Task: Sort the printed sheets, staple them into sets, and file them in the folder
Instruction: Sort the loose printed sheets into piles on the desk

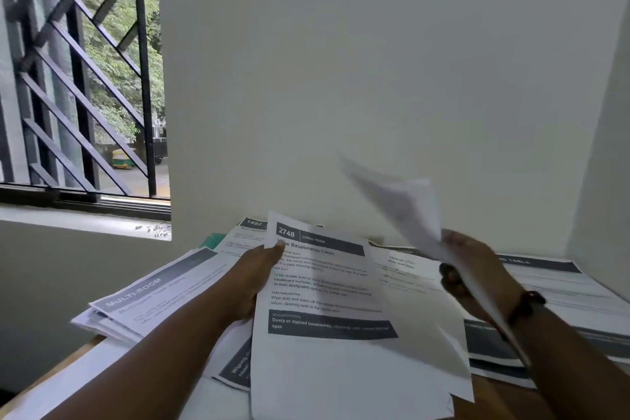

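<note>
A pale wall corner and a barred window (81, 78) back a wooden counter (78, 356) spread with printed pages. The sheet headed 2748 (324, 300) is raised over the counter's middle, tilted toward the viewer so its heading can be read. The left hand (252, 280) grips it at its left edge, thumb on the printed face and the other fingers hidden behind. The right hand (477, 280) pinches a second, blurred sheet (412, 211) clear to the right, seemingly peeled away for sorting. Below them, loose sheets fan out in rough piles: a multi-room stack (150, 293) by the left edge, a sheet numbered 1492 (247, 232) toward the back, more pages (562, 286) along the right side. A green corner, perhaps the folder (213, 239), peeks out at the back; no stapler is visible.
</note>
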A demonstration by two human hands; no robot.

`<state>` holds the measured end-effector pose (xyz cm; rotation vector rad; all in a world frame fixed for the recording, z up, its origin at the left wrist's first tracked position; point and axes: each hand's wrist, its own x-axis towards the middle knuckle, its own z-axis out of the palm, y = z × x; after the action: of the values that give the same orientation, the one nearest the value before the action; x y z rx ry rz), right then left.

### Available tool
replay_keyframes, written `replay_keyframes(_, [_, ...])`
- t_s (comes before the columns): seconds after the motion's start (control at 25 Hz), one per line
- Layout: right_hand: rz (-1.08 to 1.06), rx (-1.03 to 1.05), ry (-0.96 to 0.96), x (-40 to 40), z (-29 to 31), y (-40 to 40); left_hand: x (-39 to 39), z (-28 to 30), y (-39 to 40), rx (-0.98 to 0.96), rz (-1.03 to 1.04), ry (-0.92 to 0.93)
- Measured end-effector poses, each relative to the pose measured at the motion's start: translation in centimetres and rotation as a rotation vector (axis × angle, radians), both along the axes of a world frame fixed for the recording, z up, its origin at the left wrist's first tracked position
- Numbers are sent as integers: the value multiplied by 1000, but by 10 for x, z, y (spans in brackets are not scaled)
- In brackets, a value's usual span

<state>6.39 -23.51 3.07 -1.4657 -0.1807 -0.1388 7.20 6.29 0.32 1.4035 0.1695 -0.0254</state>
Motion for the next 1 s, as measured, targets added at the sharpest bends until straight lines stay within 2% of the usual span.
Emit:
replay_keyframes(0.08, [-103,-383,-49,3,-13,18,3,-2,3,-65,56,-39])
replay_keyframes(0.16, [-153,-606,-62,11,-30,34,6,-5,6,-109,77,-46])
replay_keyframes(0.24, [-194,-724,-93,13,-41,43,3,-2,7,-101,13,-25])
replay_keyframes(0.36, [-185,-827,-168,11,-43,48,-4,1,3,103,-124,11])
replay_keyframes(0.44, [-212,-941,-189,12,-43,47,-2,-1,4,215,-119,27])
replay_keyframes(0.52, [-294,-1063,-131,21,-41,34,1,-1,6,256,-78,38])
replay_keyframes(0.6, [-418,-1282,-16,26,-41,14,5,-2,8,289,-60,62])
replay_keyframes(0.68, [-472,-1470,181,25,-42,-3,6,-3,6,363,-60,84])
replay_keyframes(0.76, [-450,-1419,308,28,-43,-14,5,-3,2,430,-51,96])
replay_keyframes(0.88, [-392,-1247,304,32,-41,-19,3,-2,-2,480,-39,100])
replay_keyframes(1.0, [-351,-1164,296,35,-36,-25,2,-2,-4,490,-33,106])
